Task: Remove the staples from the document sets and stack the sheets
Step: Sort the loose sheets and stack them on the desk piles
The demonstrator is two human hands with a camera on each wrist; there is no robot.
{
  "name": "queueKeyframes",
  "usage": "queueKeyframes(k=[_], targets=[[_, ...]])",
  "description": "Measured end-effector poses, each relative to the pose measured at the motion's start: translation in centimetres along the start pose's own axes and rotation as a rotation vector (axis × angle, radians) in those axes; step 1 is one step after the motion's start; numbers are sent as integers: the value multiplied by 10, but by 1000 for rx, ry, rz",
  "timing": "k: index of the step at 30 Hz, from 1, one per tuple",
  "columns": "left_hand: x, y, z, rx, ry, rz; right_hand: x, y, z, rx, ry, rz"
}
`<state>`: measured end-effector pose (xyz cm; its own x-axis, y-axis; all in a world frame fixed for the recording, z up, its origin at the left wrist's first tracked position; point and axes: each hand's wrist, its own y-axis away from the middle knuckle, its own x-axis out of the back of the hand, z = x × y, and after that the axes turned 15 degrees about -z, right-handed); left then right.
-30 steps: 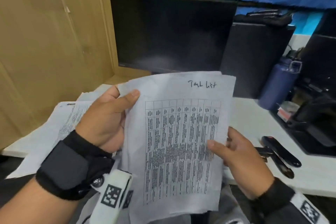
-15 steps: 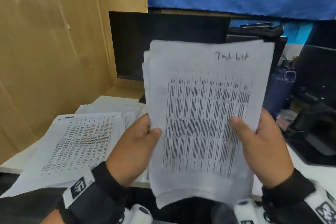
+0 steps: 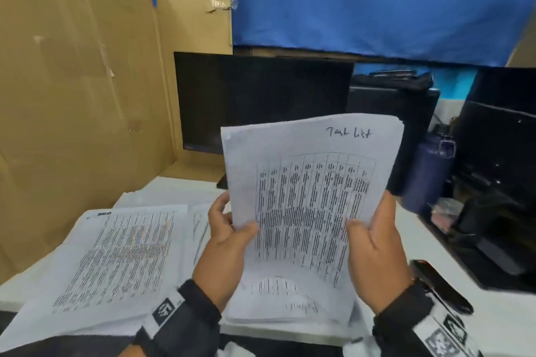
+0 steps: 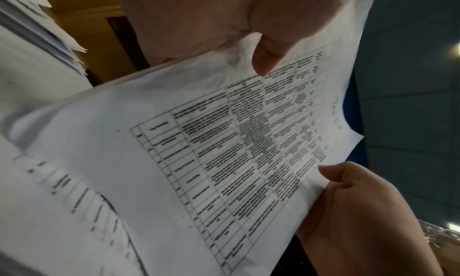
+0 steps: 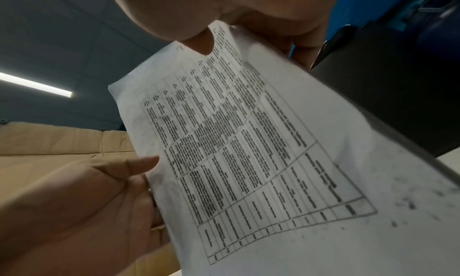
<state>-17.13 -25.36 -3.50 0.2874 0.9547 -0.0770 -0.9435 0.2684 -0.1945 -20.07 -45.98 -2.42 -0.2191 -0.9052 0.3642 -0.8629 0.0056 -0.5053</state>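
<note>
I hold a bundle of white sheets (image 3: 313, 182) upright in front of me, its top page printed with a table and a handwritten title. My left hand (image 3: 229, 238) grips the left edge, thumb on the front. My right hand (image 3: 374, 243) grips the right edge the same way. The bundle's lower edge curls onto the desk (image 3: 499, 324). In the left wrist view the sheets (image 4: 224, 142) run between my left thumb and the right hand (image 4: 353, 211). From the right wrist the same sheets (image 5: 248, 142) show with the left hand (image 5: 87, 201) at their far edge. No staple can be made out.
More printed sheets (image 3: 116, 252) lie spread on the desk at the left. A black staple remover (image 3: 441, 287) lies at the right by my wrist. A dark monitor (image 3: 261, 101) stands behind, a blue bottle (image 3: 429, 171) and black equipment to the right, cardboard (image 3: 72, 95) on the left.
My left hand moved from the top left corner down to the left edge. Both hands raised the bundle upright, then lowered it until its bottom edge met the desk.
</note>
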Motion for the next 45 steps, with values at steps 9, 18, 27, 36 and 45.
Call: queueKeyframes(k=[9,18,27,36,45], targets=[[-3,-17,2,-110,-110,84,10,-17,-1,48,-47,140],[-7,-30,23,-189,-255,182,18,-37,-19,62,129,67],[-18,-25,28,-230,-282,224,-4,-28,-24,45,-14,40],[6,-26,-12,10,-129,71,-14,-20,-1,-127,-36,13],[18,-31,-34,142,-141,-18,-16,-28,9,-191,-103,34]])
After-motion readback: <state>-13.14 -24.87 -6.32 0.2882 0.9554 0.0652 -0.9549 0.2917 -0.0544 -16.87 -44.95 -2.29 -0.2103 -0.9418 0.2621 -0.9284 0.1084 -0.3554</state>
